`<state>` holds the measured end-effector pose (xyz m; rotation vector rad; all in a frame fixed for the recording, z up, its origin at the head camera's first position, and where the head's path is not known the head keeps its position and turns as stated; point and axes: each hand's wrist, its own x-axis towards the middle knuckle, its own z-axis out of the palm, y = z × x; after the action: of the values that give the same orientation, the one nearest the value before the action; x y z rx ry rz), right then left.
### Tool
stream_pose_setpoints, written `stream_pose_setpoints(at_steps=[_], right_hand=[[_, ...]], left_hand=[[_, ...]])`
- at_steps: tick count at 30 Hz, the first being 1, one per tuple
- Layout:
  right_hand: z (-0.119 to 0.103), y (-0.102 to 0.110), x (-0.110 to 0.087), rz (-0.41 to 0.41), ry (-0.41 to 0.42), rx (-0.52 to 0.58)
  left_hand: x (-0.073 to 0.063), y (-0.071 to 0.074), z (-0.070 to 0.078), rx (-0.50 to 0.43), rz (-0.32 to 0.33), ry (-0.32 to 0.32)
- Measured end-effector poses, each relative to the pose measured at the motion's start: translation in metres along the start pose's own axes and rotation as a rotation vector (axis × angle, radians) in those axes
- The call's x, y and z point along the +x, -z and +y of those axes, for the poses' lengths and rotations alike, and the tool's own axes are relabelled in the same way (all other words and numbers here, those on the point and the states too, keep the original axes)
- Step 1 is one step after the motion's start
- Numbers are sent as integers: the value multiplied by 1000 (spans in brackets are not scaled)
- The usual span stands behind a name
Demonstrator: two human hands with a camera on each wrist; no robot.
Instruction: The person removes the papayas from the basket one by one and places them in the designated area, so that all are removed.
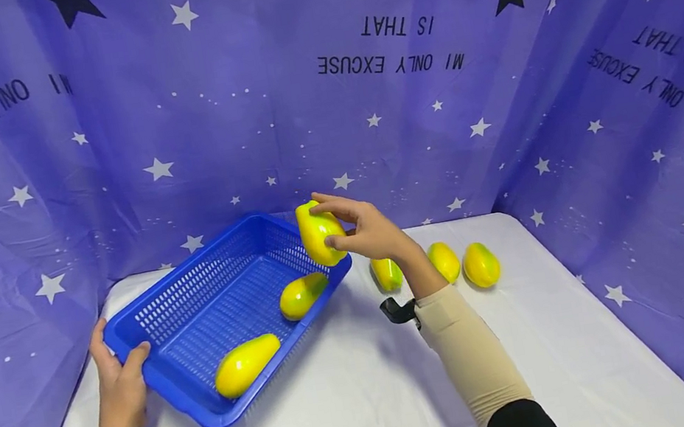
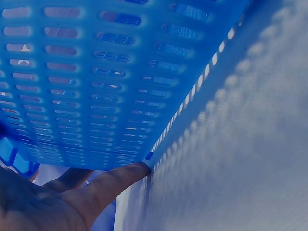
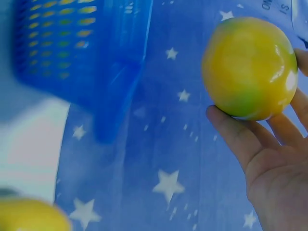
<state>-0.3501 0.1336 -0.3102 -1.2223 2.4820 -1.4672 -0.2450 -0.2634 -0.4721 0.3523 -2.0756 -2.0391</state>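
A blue plastic basket (image 1: 171,390) with slotted walls stands on the table, tilted at an angle to its edges. My left hand (image 1: 119,387) grips the handle end, its thumb over the rim; in the left wrist view a finger (image 2: 110,185) reaches along beneath the basket wall. My right hand (image 1: 367,228) holds a glossy yellow papaya (image 1: 321,235) with a greenish tint above the basket's far right corner. In the right wrist view, the fingertips surround the papaya (image 3: 250,70). Inside the basket lie two more papayas, one near (image 1: 245,367) and one farther right (image 1: 301,297).
Right of the basket, three yellow-green papayas rest on the white table (image 1: 359,405): one (image 1: 387,275) partly behind the right wrist, another (image 1: 444,262), and a third (image 1: 481,266). A purple star-printed curtain (image 1: 271,105) encloses the table's back and sides.
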Motion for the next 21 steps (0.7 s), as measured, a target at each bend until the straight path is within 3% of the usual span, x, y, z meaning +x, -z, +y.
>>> stream_pose_setpoints(at_steps=[9, 16, 21], right_hand=[[27, 10, -68, 81, -167, -5], [77, 0, -122, 133, -234, -48], [91, -9, -162, 150, -298, -95]], left_hand=[[1, 2, 1, -47, -4, -16], [3, 4, -2, -27, -10, 8], [3, 2, -3, -60, -24, -1]])
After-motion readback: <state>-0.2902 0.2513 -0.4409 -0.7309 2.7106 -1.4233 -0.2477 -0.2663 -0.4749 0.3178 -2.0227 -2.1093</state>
